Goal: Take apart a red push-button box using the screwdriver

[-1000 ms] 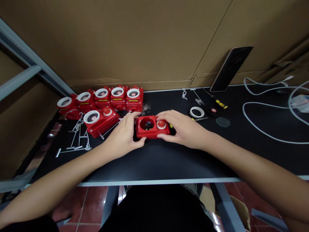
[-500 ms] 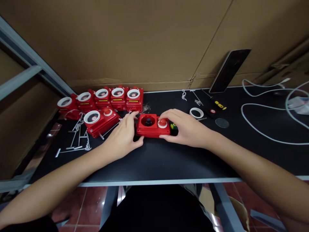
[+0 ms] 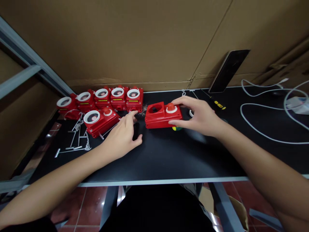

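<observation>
A red box [image 3: 158, 121] with a round recess on its left and a red knob in a white ring on its right is gripped by my right hand [image 3: 200, 116], thumb in front and fingers behind. It is raised off the black tabletop. My left hand [image 3: 124, 132] rests to its left with fingers apart, holding nothing. Beside that hand lies a similar red box [image 3: 100, 129] with a white-ringed round window. A green and yellow handle [image 3: 177, 128] shows under the held box. Behind my right hand, a white ring [image 3: 191, 113] is mostly hidden.
Several red boxes [image 3: 118, 100] stand in a row at the back left. Metal T-shaped rods [image 3: 72, 148] with white cord lie at the left. At the right are a yellow-handled screwdriver [image 3: 219, 105], a white cable [image 3: 251, 127] and a dark panel [image 3: 228, 72] leaning on the cardboard.
My right hand has lifted the red box off the table and moved it right and away from me. My left hand, formerly beside the box, stays nearly in place, now apart from it.
</observation>
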The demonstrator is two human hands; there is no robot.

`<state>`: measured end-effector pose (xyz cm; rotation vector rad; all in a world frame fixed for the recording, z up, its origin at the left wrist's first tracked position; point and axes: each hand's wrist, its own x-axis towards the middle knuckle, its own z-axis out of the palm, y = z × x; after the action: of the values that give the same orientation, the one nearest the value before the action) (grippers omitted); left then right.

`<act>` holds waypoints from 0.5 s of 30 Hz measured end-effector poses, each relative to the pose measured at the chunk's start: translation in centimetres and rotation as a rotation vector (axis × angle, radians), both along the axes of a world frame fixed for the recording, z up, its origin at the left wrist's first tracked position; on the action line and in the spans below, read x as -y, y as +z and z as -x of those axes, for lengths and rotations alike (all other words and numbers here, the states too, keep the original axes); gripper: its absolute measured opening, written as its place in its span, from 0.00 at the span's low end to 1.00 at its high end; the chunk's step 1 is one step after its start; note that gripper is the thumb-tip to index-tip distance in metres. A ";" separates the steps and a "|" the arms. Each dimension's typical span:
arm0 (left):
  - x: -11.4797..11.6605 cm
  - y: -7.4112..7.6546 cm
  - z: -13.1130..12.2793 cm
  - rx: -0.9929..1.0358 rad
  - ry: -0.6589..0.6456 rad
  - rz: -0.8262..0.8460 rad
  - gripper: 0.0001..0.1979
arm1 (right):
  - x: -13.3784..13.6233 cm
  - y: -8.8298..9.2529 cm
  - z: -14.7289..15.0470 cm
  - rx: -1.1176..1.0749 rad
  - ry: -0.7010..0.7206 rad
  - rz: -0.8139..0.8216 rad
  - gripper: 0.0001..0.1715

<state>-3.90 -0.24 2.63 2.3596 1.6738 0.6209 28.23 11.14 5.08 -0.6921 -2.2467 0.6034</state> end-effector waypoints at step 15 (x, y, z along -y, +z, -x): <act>0.2 0.4 0.1 -0.108 -0.037 -0.013 0.38 | -1.8 -3.8 0.1 0.319 -0.406 -0.232 0.39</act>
<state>-3.99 -0.41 2.99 2.4680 1.6687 0.5079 28.10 12.96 1.32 -1.1464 -2.3117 0.0326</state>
